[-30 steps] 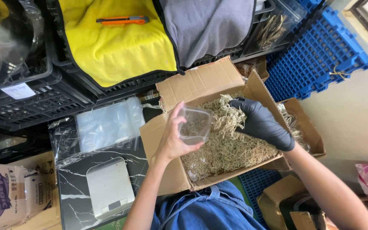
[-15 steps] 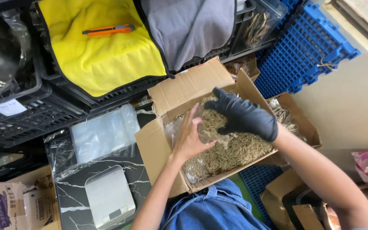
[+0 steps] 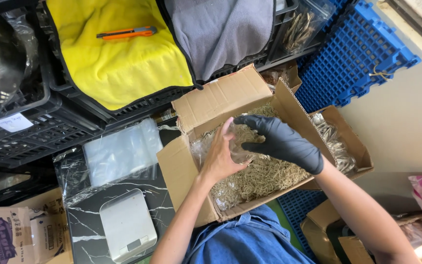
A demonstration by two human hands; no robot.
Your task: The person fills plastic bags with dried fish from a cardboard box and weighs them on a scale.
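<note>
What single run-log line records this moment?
left hand: holds clear container | right hand: gloved, on container | over: cardboard box of dried shreds

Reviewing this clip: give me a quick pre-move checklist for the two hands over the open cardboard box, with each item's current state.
1. Left hand on the clear container: ok, bare hand against it inside the box.
2. Right hand gloved: ok, black glove on, fingers over the container.
3. Cardboard box open: ok, flaps folded back, dried strands exposed.
4. How full the container is: cannot tell, hands hide it.
5. Scale free: ok, nothing on its platform.
6. Plastic bags within reach: ok, lying beside the box.
</note>
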